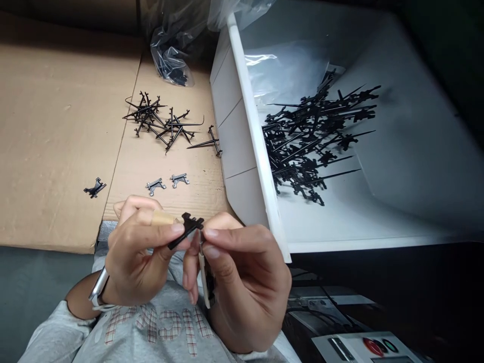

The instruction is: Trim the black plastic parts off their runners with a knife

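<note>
Left hand (139, 249) and right hand (242, 282), each closed in a fingertip pinch, grip opposite ends of a small black plastic clip (187, 229), steadying it near the cardboard surface (56, 126).

Plaid lettering on sweatshirt (159, 322), upside down, illegible.

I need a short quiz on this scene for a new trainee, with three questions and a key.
1. True or false: the white bin holds a pile of black parts.
2. How many grey clips lie on the cardboard? A) one B) two C) five
3. What do the left hand and the right hand pinch together?
Key: 1 true; 2 B; 3 a small black part.
</note>
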`<state>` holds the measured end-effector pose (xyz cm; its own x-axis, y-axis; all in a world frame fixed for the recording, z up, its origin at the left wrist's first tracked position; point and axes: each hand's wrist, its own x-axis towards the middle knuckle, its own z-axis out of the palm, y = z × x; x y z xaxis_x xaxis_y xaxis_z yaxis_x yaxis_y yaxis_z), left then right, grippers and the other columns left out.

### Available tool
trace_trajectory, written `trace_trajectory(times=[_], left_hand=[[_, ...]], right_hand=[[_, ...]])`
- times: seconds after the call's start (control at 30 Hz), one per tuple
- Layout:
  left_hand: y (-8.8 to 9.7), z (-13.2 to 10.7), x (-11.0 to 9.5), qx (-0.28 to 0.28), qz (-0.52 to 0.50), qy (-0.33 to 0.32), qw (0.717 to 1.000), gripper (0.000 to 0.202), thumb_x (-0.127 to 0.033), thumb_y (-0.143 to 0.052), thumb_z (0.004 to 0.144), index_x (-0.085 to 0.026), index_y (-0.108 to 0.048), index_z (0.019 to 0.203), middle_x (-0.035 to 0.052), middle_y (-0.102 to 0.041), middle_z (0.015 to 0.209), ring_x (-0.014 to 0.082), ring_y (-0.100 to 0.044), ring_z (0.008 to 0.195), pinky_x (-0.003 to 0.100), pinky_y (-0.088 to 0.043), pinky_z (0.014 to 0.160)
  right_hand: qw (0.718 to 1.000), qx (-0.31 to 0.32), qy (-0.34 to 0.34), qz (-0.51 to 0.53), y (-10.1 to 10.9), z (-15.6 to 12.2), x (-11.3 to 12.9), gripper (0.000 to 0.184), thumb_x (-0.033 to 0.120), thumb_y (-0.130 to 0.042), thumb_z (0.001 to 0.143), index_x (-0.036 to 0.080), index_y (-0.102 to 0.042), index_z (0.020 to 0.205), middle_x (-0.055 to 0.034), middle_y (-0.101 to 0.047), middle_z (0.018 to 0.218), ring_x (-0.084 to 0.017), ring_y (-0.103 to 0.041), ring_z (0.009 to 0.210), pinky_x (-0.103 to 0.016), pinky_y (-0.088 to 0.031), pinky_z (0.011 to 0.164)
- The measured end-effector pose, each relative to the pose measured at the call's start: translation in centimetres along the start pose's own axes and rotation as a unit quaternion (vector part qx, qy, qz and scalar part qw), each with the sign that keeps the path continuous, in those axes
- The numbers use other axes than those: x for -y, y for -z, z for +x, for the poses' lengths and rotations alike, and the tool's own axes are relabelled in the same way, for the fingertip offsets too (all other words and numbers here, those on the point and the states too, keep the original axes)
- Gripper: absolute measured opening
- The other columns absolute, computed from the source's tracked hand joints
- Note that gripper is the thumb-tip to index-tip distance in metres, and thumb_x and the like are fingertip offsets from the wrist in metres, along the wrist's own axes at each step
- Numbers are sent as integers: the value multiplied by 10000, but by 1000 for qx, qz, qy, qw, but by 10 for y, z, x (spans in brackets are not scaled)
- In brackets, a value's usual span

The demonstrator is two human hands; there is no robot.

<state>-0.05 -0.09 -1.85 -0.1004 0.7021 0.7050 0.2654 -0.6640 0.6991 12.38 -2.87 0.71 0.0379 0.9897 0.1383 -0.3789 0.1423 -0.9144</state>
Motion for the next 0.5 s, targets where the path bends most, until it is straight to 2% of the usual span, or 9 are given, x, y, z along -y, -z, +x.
trace_trajectory(times=[0.1,0.2,0.5], left_hand=[[1,-1,0,-7,30,-8,1000,83,-182,-740,992,-187,-707,916,-42,-759,760,125,-603,658,370,-486,728],[3,-2,2,-3,67,-9,998,93,-167,-756,961,-203,-716,885,-45,-752,759,135,-593,665,378,-455,687],[4,-2,2,13,88,-21,996,122,-123,-765,934,-227,-706,911,-44,-769,810,159,-612,729,388,-423,691]], right_hand=[[1000,8,-12,-6,-1,-2,1,281,125,-620,1035,331,-763,1162,10,-652,919,-64,-658,496,-164,-472,356],[999,-11,-37,3,-2,-2,2,252,149,-638,1031,346,-759,1132,17,-656,917,-59,-638,478,-166,-451,349],[996,16,-74,55,1,-1,3,231,149,-651,1028,324,-765,1125,12,-660,914,-58,-645,474,-154,-414,327]])
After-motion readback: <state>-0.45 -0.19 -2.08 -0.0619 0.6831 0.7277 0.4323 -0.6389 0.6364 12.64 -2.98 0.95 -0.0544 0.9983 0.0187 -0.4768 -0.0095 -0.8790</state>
